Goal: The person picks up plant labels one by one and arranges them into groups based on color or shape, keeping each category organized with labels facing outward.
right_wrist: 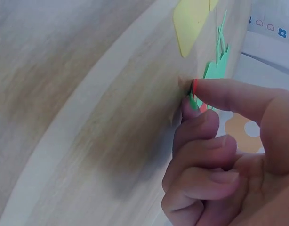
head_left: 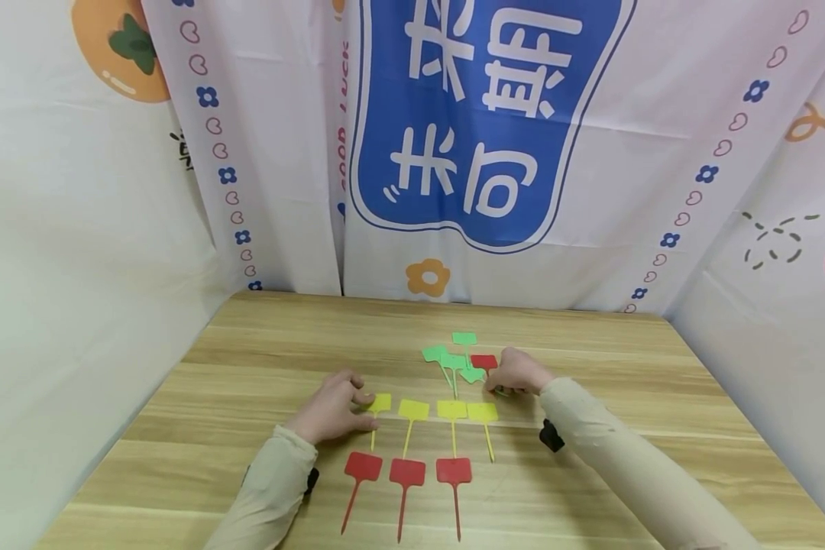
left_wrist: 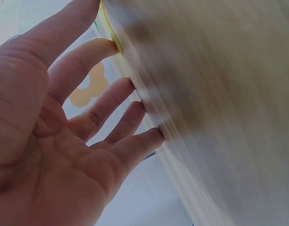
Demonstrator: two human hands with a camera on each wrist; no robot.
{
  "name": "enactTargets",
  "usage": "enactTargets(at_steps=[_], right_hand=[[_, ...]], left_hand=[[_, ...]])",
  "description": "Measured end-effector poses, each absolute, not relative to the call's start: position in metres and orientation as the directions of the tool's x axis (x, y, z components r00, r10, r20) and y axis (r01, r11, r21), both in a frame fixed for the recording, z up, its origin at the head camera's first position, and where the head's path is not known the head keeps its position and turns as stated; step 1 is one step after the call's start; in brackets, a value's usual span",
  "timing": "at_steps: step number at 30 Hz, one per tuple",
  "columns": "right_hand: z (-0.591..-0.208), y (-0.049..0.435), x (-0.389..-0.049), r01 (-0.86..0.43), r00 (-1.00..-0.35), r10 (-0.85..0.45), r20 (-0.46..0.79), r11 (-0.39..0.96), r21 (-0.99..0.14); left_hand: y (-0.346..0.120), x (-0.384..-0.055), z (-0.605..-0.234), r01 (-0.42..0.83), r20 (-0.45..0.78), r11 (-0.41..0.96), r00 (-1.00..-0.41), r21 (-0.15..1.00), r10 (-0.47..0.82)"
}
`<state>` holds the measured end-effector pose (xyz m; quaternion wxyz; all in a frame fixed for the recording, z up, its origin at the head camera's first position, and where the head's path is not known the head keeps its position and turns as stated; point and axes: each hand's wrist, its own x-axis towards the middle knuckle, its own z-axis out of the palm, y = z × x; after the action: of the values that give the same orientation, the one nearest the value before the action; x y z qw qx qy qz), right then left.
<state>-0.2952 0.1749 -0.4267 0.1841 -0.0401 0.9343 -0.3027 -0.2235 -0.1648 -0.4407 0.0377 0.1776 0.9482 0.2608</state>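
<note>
Now we have the red tag beside the green tags, its stem pinched by the right hand; over on our left, the left hand, fingers loosely spread, touches the leftmost yellow tag on the table.

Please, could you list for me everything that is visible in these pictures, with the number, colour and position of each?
Table: one, wood-coloured, under the tags
Red tags: four, red, three in front row, one at back
Yellow tags: four, yellow, middle row
Green tags: at least four, green, clustered at back
Cloth: count unclear, white with prints, behind and both sides
Printed panel: one, blue with white characters, back cloth
Sleeves: two, beige, one each side
Black pieces: two, black, one by each sleeve
Left hand: one, bare, touching leftmost yellow tag
Right hand: one, bare, at back red tag
</note>
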Motion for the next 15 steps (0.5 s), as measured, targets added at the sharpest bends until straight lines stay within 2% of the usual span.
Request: enactTargets(at_steps=[15], right_hand=[[-0.4244,0.1729,-0.2960,0.043,-0.949,-0.157,-0.274,0.796,-0.604]], left_hand=[[-0.1650,-0.2218,-0.4385,0.344,0.041,0.779,-0.924,0.524,0.380]])
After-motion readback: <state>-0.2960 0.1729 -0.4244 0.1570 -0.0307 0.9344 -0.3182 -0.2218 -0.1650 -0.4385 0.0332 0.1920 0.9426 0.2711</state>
